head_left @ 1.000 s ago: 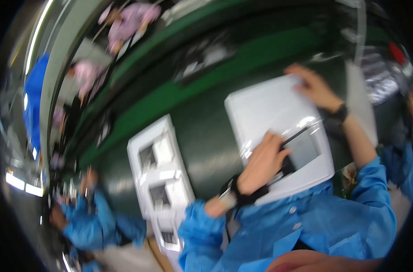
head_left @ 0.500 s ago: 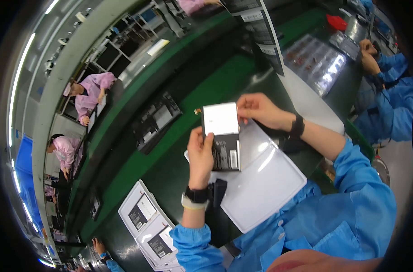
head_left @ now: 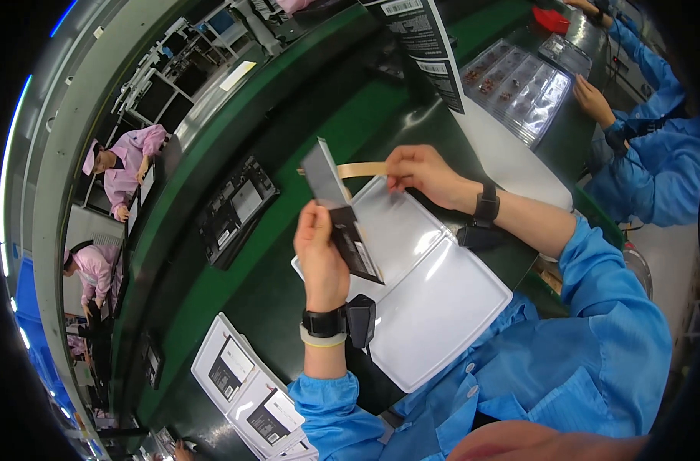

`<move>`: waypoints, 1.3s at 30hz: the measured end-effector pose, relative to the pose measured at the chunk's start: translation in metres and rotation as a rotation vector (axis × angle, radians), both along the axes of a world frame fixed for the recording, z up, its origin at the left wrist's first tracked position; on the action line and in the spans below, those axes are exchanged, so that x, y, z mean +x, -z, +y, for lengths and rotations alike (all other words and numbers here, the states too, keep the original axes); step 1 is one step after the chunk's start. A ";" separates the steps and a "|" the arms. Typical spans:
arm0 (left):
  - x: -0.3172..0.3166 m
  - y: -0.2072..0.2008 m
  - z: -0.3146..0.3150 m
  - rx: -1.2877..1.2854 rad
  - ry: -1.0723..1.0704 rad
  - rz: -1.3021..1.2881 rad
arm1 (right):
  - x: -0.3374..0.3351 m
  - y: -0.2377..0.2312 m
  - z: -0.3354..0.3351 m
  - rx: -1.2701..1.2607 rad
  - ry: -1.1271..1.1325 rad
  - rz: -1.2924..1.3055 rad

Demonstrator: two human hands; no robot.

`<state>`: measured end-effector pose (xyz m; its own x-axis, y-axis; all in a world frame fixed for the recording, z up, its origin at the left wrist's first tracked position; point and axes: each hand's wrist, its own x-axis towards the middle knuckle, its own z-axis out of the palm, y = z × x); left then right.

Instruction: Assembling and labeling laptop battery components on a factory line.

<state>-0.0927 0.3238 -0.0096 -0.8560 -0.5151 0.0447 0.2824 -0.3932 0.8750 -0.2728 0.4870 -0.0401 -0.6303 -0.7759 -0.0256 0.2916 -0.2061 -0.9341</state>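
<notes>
Slanting lengthwise up-left, the battery point(head_left: 353, 240) sits between left fingers point(head_left: 313, 221); right fingers point(head_left: 404, 166) pinch a tan strip point(head_left: 363, 168).

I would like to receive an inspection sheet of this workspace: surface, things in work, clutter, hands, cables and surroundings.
Surface: dark green table, shiny in places.
Things in work: flat black-and-grey pack, held tilted above a white tray; tan strip passes behind the pack, attachment unclear.
Clutter: dark open device; clear tray with small parts; red item.
Hands: left hand grips the pack; right hand pinches the strip.
Cables: short dark cord below the black box at the left wrist.
Surroundings: co-workers in pink and in blue.
</notes>
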 end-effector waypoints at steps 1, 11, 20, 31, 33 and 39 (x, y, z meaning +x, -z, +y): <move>-0.001 -0.007 -0.001 -0.048 -0.082 -0.022 | -0.005 0.004 0.002 -0.006 0.045 0.021; -0.010 0.007 0.009 -0.313 -0.175 -0.179 | 0.033 -0.035 0.011 -0.100 -0.024 0.381; -0.013 -0.004 0.035 -0.419 -0.046 -0.281 | 0.044 -0.029 0.014 -0.136 -0.125 0.287; -0.003 -0.019 0.013 -0.132 -0.192 -0.058 | 0.037 -0.059 0.017 -0.001 0.102 0.731; 0.000 -0.016 0.013 -0.152 -0.188 -0.061 | 0.062 -0.071 0.010 -0.058 0.076 0.879; -0.002 -0.015 0.024 -0.178 -0.317 -0.020 | 0.089 -0.085 -0.001 -0.041 -0.008 1.001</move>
